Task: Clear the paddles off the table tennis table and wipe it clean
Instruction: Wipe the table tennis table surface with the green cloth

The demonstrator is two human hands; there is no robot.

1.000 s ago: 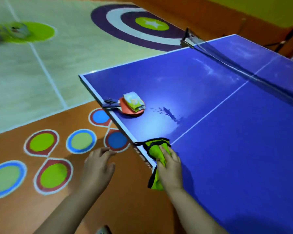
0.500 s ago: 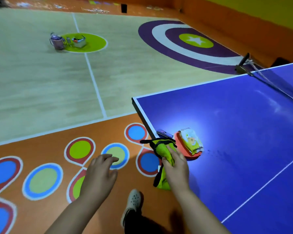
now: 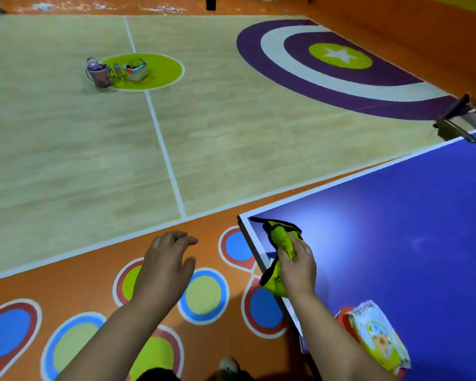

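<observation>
My right hand (image 3: 298, 264) grips a crumpled green cloth with black trim (image 3: 280, 237) on the near left corner of the blue table tennis table (image 3: 396, 215); part of the cloth hangs over the table's edge. A red paddle (image 3: 344, 316) lies further along that edge at the lower right, mostly covered by a pack of wet wipes (image 3: 377, 336) and my right forearm. My left hand (image 3: 165, 262) hovers over the floor beside the table, fingers loosely curled, holding nothing.
The net post (image 3: 456, 119) clamps onto the table's side at the far right. A purple bag (image 3: 98, 72) and a small basket (image 3: 135, 70) stand on a green floor circle far off. Coloured circles mark the orange floor beneath my hands.
My right hand has slid the cloth along the table's edge to the corner. The paddle and wipes pack now lie behind my hand, nearer me. The view has swung left.
</observation>
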